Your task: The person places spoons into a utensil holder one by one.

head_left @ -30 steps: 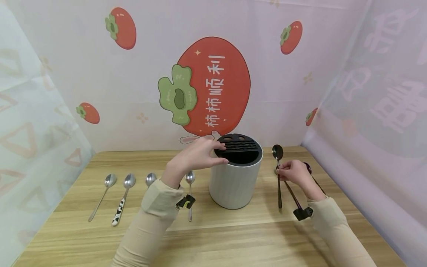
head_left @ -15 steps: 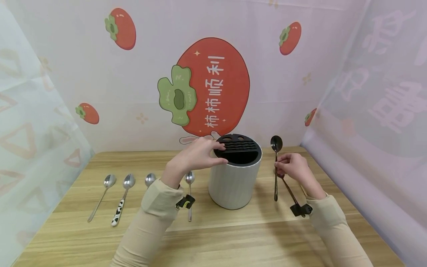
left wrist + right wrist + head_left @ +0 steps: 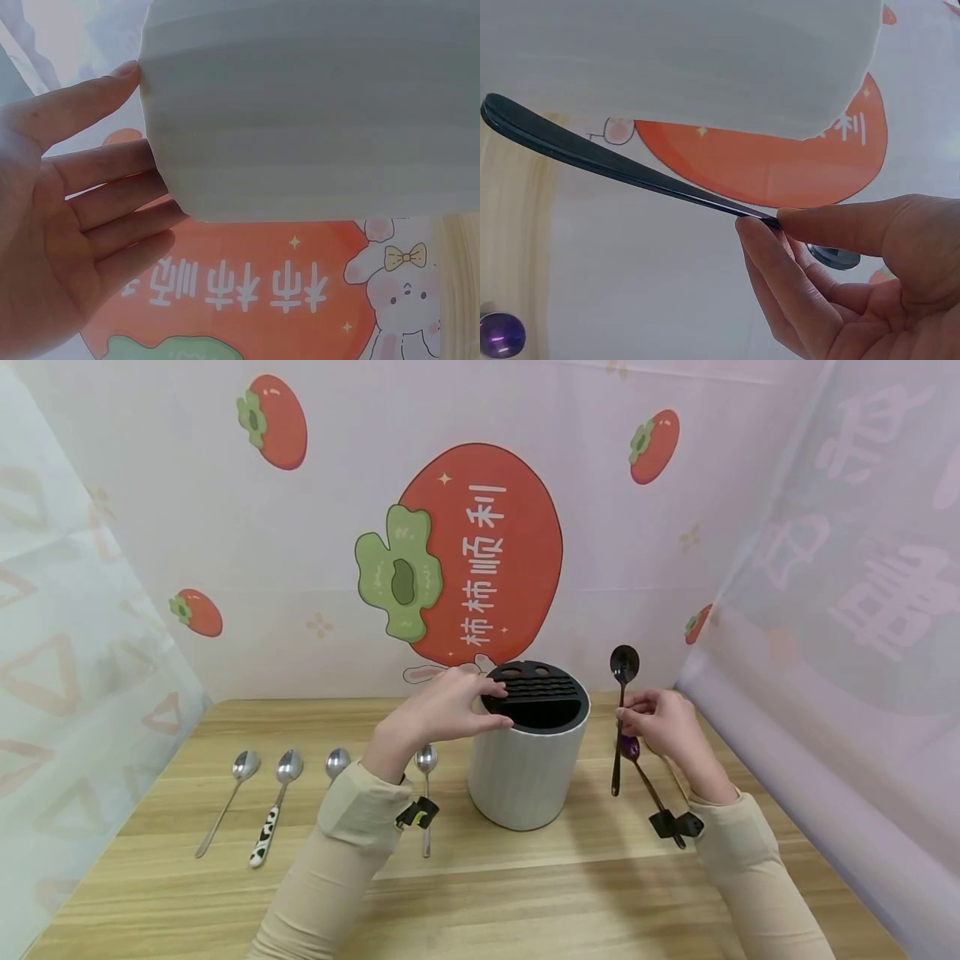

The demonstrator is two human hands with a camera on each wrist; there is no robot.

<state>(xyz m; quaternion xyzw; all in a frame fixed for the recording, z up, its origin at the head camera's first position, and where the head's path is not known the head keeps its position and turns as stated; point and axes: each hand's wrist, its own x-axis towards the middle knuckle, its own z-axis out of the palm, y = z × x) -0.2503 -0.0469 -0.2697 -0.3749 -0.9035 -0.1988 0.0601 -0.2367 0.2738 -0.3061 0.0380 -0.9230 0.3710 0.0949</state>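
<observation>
A black spoon (image 3: 624, 664) hangs upright, bowl up, right of a white ribbed utensil holder (image 3: 521, 785) with a black slotted lid (image 3: 536, 689). My right hand (image 3: 663, 727) pinches its handle between thumb and fingertips. In the right wrist view the handle (image 3: 615, 161) slants down away from my fingers. My left hand (image 3: 442, 706) rests at the holder's left rim, fingers over the lid and thumb toward the front opening. The left wrist view shows its fingers (image 3: 112, 161) loosely extended, their tips hidden behind the rim.
Below my right hand a purple-bowled spoon (image 3: 631, 748) lies on the wooden table (image 3: 525, 893), beside a partly hidden gold handle (image 3: 675, 777). To the left lie several silver spoons (image 3: 244, 765), one with a cow-print handle (image 3: 264, 839). Printed cloth walls (image 3: 315, 527) surround the table.
My right hand has lifted the black spoon upward and slightly left, exposing the purple bowl beneath. My left hand and the holder stay where they were.
</observation>
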